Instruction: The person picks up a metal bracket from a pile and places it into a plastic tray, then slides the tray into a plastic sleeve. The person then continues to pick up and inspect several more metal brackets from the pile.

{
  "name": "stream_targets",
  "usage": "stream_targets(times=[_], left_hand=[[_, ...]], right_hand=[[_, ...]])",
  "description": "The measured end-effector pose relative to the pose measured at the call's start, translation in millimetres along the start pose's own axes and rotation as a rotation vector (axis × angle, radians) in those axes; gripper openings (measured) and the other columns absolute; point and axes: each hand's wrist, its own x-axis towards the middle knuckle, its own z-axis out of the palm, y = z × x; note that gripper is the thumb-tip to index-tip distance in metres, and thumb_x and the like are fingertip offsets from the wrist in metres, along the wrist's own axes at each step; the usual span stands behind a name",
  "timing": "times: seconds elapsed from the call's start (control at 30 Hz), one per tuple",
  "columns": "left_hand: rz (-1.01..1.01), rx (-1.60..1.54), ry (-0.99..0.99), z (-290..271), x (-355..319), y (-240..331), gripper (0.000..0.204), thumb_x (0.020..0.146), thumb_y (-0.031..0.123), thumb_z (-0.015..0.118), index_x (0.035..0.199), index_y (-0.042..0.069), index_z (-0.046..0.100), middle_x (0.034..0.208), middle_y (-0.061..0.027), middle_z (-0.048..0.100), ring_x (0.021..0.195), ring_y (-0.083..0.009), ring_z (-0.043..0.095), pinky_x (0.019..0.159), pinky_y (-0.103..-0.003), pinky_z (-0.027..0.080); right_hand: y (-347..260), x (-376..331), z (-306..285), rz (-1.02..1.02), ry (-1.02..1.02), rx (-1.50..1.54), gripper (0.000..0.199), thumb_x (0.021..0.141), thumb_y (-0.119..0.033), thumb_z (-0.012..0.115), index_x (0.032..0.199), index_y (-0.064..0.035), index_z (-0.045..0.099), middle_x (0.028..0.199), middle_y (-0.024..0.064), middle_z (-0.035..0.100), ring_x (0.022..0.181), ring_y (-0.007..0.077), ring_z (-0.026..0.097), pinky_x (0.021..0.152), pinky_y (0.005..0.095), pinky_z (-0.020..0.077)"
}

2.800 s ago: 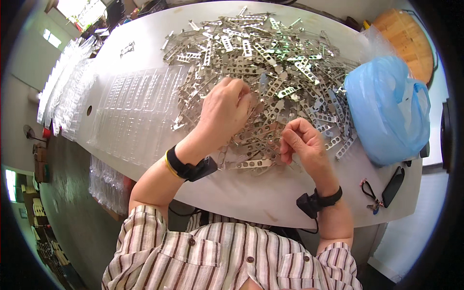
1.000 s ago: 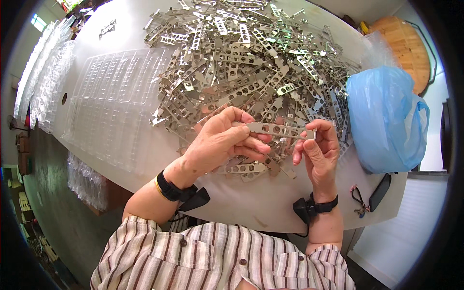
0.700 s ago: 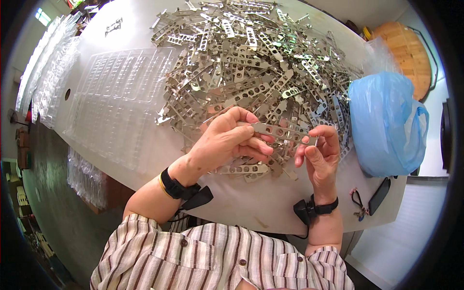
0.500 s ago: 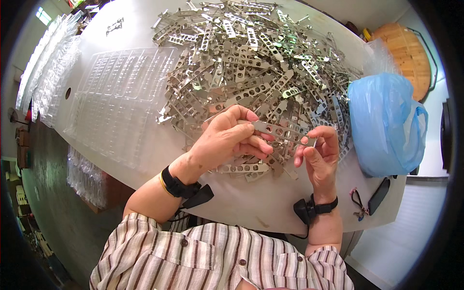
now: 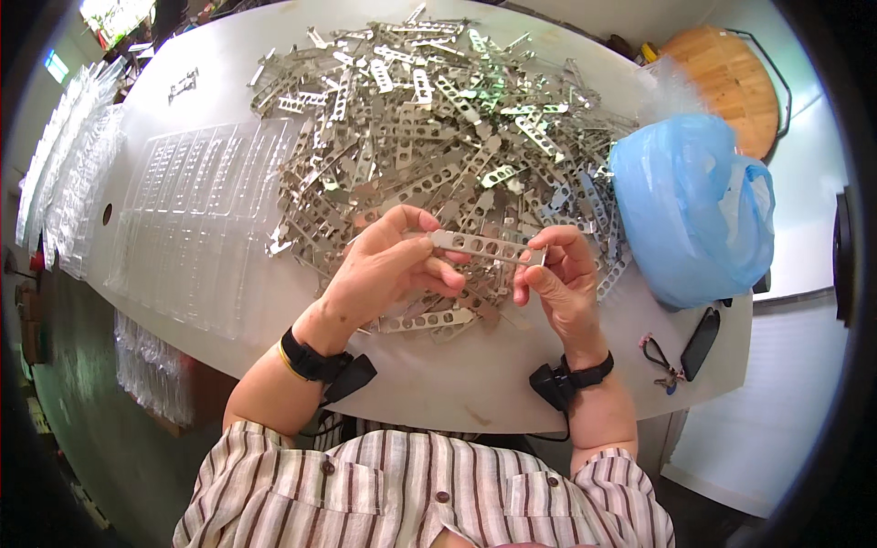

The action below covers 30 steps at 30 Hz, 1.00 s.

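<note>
Between my two hands is a long flat metal bracket (image 5: pixel 481 244) with a row of round holes, held roughly level above the table. My left hand (image 5: pixel 379 265) pinches its left end between thumb and fingers. At the other end, the thumb and fingertips of my right hand (image 5: pixel 568 279) grip the small bent tip. Just beyond and below my hands spreads a large heap of similar metal brackets (image 5: pixel 402 155). A few loose ones lie under my left hand, partly covered by it.
A clear plastic compartment tray (image 5: pixel 183 265) lies left of the heap. A blue plastic bag (image 5: pixel 690 219) stands at the right, with a black phone (image 5: pixel 701 344) and keys (image 5: pixel 670 374) nearer me. Stacked clear trays (image 5: pixel 68 173) stand beyond the table's left side.
The view has shifted, so the table's contents sit further left in it. The bracket, still held at both ends, now lies more level and shows its holed face more fully.
</note>
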Motion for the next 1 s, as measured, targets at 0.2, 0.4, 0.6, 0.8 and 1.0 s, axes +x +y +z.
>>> stream_targets(times=[0.2,0.4,0.6,0.8,1.0], left_hand=[[0.016,-0.020,-0.077,-9.5,-1.3,-7.6,0.023,0.103,0.012,0.045,0.123,0.002,0.040,0.115,-0.0239,0.061,0.093,-0.0249,0.068,0.087,-0.041,0.058],[0.041,-0.050,-0.032,0.5,-5.3,-4.9,0.020,0.103,0.010,0.043,0.122,0.003,0.042,0.110,-0.0221,0.064,0.088,-0.0246,0.071,0.080,-0.035,0.060],[0.059,-0.015,-0.036,-3.0,-5.2,-4.0,0.020,0.103,0.009,0.042,0.122,0.003,0.042,0.112,-0.0224,0.063,0.089,-0.0246,0.070,0.080,-0.036,0.060],[0.061,-0.035,-0.034,-2.4,-3.1,-5.1,0.020,0.104,0.010,0.042,0.123,0.004,0.041,0.114,-0.0228,0.062,0.089,-0.0244,0.070,0.079,-0.036,0.060],[0.070,-0.004,-0.039,-3.5,-2.8,-4.2,0.022,0.104,0.011,0.043,0.124,0.004,0.040,0.114,-0.0217,0.063,0.091,-0.0246,0.070,0.079,-0.035,0.060]], right_hand=[[9.6,0.4,-7.2,-0.032,-0.029,-0.002,0.025,0.092,-0.007,0.067,0.112,-0.0049,0.053,0.084,0.0041,0.064,0.069,0.0113,0.063,0.060,0.0227,0.0507],[5.5,-2.7,-4.4,-0.014,-0.031,0.020,0.026,0.092,-0.009,0.068,0.113,-0.0048,0.053,0.084,0.0046,0.064,0.070,0.0109,0.063,0.060,0.0224,0.0507],[4.3,-1.3,-1.2,0.011,-0.014,0.022,0.027,0.092,-0.010,0.068,0.113,-0.0051,0.053,0.083,0.0051,0.065,0.070,0.0109,0.063,0.060,0.0227,0.0506],[4.4,-1.1,-2.2,0.016,0.006,-0.014,0.027,0.092,-0.008,0.068,0.114,-0.0056,0.053,0.082,0.0051,0.064,0.069,0.0111,0.063,0.059,0.0227,0.0506],[4.2,-1.3,-1.1,0.025,0.002,0.004,0.028,0.091,-0.010,0.068,0.115,-0.0072,0.053,0.086,0.0047,0.064,0.069,0.0115,0.062,0.060,0.0229,0.0506]])
